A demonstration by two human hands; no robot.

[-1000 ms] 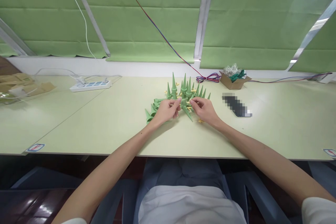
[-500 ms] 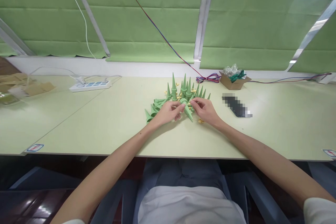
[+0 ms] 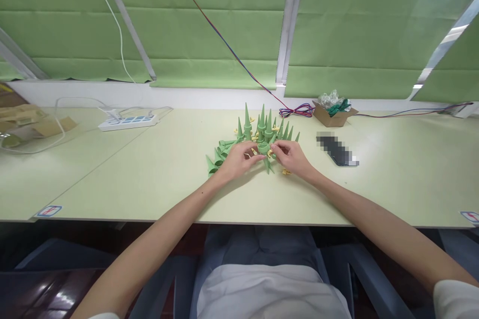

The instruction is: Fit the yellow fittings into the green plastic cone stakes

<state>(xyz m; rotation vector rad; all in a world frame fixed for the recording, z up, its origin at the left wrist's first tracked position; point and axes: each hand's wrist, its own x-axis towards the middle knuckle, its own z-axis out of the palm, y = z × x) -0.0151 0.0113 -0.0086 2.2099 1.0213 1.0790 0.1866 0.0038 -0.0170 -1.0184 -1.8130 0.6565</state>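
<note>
A green plastic plant-watering spike (image 3: 263,148) is between my hands, its round open end facing up and its pointed end down. My left hand (image 3: 240,160) grips it from the left, thumb and forefinger against its side. My right hand (image 3: 291,156) pinches a small yellow valve (image 3: 270,153) at the spike's right side. Behind the hands, several green spikes (image 3: 247,127) stand points up, some with yellow valves fitted. More spikes (image 3: 215,163) lie piled beside my left hand. A loose yellow valve (image 3: 286,172) lies on the table below my right hand.
A dark phone-like object (image 3: 337,149), partly pixelated, lies to the right. Behind it are a small cardboard box (image 3: 332,118) with plastic wrap and coiled red-blue wire (image 3: 297,110). A white power strip (image 3: 129,122) and brown packaging (image 3: 56,126) sit left on the table (image 3: 149,184).
The spike has turned between my hands: its tip pointed down to the right before, and now its open end shows on top. My left thumb has shifted slightly lower.
</note>
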